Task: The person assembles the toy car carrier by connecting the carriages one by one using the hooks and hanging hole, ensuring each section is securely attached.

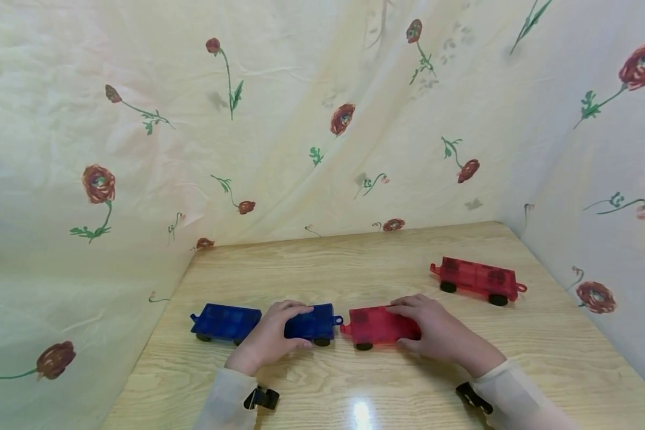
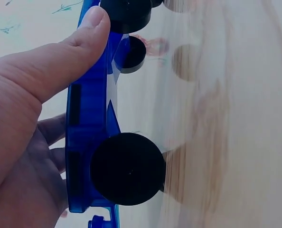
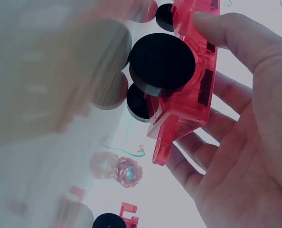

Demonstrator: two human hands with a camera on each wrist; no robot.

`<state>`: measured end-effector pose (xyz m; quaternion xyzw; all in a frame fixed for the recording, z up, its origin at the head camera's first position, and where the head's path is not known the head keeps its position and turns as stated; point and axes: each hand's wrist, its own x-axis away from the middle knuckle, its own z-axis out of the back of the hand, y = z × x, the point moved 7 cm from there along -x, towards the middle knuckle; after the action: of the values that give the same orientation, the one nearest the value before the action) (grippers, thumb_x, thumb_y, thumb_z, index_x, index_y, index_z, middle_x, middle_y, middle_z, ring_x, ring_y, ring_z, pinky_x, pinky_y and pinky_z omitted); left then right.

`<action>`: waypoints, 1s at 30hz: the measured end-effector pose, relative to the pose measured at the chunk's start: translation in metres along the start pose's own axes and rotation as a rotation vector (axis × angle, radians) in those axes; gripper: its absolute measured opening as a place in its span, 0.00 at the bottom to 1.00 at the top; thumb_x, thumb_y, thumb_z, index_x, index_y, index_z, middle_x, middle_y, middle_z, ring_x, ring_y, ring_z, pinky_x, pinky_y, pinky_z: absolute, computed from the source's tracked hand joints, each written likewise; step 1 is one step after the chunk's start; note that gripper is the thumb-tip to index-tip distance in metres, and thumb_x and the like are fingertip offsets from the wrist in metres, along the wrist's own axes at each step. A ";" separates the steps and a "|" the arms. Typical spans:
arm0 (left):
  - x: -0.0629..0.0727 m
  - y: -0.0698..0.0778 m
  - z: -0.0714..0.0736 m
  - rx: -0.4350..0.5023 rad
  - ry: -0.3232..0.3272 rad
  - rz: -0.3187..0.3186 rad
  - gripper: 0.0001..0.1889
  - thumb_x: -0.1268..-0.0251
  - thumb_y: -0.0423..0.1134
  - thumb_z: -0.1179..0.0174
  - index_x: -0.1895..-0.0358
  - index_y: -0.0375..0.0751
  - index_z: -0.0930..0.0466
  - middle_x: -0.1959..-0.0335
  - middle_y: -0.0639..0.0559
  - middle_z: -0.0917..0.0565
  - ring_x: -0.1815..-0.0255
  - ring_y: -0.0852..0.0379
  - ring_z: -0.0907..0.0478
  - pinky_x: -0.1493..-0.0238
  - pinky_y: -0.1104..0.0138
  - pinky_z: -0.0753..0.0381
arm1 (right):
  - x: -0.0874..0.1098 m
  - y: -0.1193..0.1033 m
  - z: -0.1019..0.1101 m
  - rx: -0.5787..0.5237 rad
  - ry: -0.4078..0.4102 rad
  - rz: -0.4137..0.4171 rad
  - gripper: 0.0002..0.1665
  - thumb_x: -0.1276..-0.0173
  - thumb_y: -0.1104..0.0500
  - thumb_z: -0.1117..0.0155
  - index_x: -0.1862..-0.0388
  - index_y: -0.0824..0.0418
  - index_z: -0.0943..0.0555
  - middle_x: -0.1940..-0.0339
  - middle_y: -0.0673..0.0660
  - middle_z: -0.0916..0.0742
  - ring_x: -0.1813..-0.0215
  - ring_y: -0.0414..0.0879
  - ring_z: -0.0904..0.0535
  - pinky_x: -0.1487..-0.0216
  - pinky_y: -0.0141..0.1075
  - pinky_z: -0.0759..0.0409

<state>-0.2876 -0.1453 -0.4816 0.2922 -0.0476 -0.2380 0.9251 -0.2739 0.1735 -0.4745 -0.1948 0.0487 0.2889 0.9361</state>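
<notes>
We are holding a toy car in each hand on the desk [image 1: 322, 269]. Our left hand [image 1: 273, 337] is gripping a blue car [image 1: 316, 321], with the thumb pressing on the near side and the fingers reaching round the far side. Our right hand [image 1: 435, 328] is gripping a red car [image 1: 373, 325] in the same way, thumb in front and fingers behind. These two cars are standing end to end in the middle of the desk, on black wheels [image 2: 127, 168]. The ring [image 1: 338, 321] of the blue car is pointing at the hook [image 1: 346, 329] of the red car, and the two are sitting very close, but we cannot tell if they are joined. Another blue car [image 1: 227, 321] is standing to the left, just beside our left hand. Our hand is hiding the place between the blue cars. A second red car [image 1: 475, 279] is standing farther back on the right, apart from the others. Behind the desk, a pale cloth [image 1: 279, 119] with red flowers is hanging.
</notes>
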 end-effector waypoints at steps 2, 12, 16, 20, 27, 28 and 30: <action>0.000 0.001 0.000 0.007 0.000 -0.006 0.37 0.39 0.54 0.25 0.26 0.66 0.26 0.28 0.63 0.28 0.23 0.46 0.36 0.30 0.43 0.27 | 0.000 -0.001 -0.001 -0.003 0.001 0.005 0.35 0.38 0.52 0.19 0.31 0.53 0.17 0.33 0.53 0.18 0.32 0.57 0.25 0.33 0.62 0.27; -0.002 0.004 -0.004 -0.009 0.005 -0.056 0.36 0.40 0.53 0.24 0.26 0.68 0.25 0.29 0.63 0.28 0.25 0.47 0.33 0.32 0.44 0.25 | 0.000 -0.002 -0.002 -0.025 -0.006 0.001 0.36 0.38 0.50 0.18 0.31 0.52 0.17 0.32 0.53 0.18 0.31 0.56 0.25 0.32 0.62 0.29; -0.002 0.003 -0.004 -0.004 0.006 -0.051 0.36 0.41 0.53 0.23 0.27 0.70 0.25 0.30 0.64 0.28 0.26 0.48 0.32 0.32 0.45 0.25 | 0.000 -0.002 -0.003 -0.029 -0.009 -0.004 0.36 0.38 0.50 0.18 0.31 0.52 0.18 0.32 0.53 0.18 0.31 0.56 0.25 0.32 0.62 0.29; -0.001 0.001 -0.003 -0.005 0.016 -0.049 0.36 0.41 0.54 0.23 0.27 0.68 0.24 0.29 0.63 0.28 0.26 0.47 0.32 0.32 0.43 0.25 | 0.001 0.000 -0.002 -0.032 -0.011 -0.019 0.36 0.37 0.48 0.18 0.31 0.51 0.18 0.33 0.52 0.18 0.31 0.56 0.25 0.32 0.62 0.28; -0.002 0.000 -0.002 -0.011 0.026 -0.041 0.37 0.42 0.54 0.23 0.27 0.68 0.24 0.29 0.64 0.28 0.25 0.47 0.33 0.31 0.43 0.26 | 0.001 0.002 -0.001 -0.046 -0.004 -0.039 0.36 0.37 0.46 0.18 0.31 0.49 0.18 0.33 0.50 0.18 0.32 0.55 0.25 0.33 0.61 0.27; -0.002 0.000 -0.002 -0.012 0.024 -0.043 0.37 0.43 0.54 0.23 0.27 0.68 0.24 0.29 0.64 0.28 0.25 0.47 0.33 0.31 0.43 0.26 | 0.001 0.002 -0.001 -0.045 -0.005 -0.039 0.36 0.37 0.46 0.18 0.31 0.50 0.18 0.33 0.50 0.18 0.32 0.55 0.25 0.33 0.61 0.27; -0.002 0.000 -0.003 -0.010 0.020 -0.041 0.37 0.43 0.55 0.23 0.27 0.69 0.24 0.29 0.65 0.28 0.25 0.48 0.34 0.31 0.43 0.27 | 0.001 0.001 -0.001 -0.042 -0.007 -0.037 0.37 0.37 0.46 0.18 0.30 0.50 0.18 0.33 0.51 0.18 0.32 0.55 0.25 0.33 0.61 0.27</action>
<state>-0.2887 -0.1431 -0.4837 0.2908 -0.0313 -0.2541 0.9219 -0.2740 0.1745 -0.4756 -0.2142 0.0358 0.2729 0.9372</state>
